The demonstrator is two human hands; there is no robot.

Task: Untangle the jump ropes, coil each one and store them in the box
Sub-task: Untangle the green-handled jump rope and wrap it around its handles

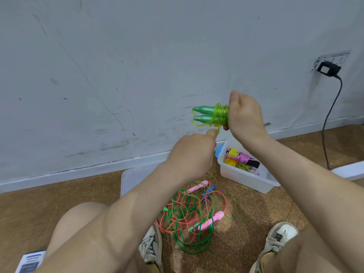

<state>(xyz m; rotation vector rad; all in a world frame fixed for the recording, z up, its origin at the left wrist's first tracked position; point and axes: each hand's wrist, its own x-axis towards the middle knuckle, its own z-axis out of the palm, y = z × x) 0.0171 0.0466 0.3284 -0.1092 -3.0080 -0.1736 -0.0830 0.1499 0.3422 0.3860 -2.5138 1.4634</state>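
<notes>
currently the green jump rope (pixel 221 115), likely light and springy, is held up above the box (pixel 242 179): its handles (pixel 203 113) are gripped by the right hand (pixel 244 115), its slippery loose end (pixel 204 125) pinched by the left hand (pixel 192 152).

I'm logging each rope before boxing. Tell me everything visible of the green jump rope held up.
The green jump rope has two glossy, tapered plastic handles lying side by side, tips pointing left. Its translucent lime cord is wound in tight turns round them, one loose loop hanging below. The right hand grips the handles' hidden ends; the left hand pinches the free cord. It is held in the air.
</notes>
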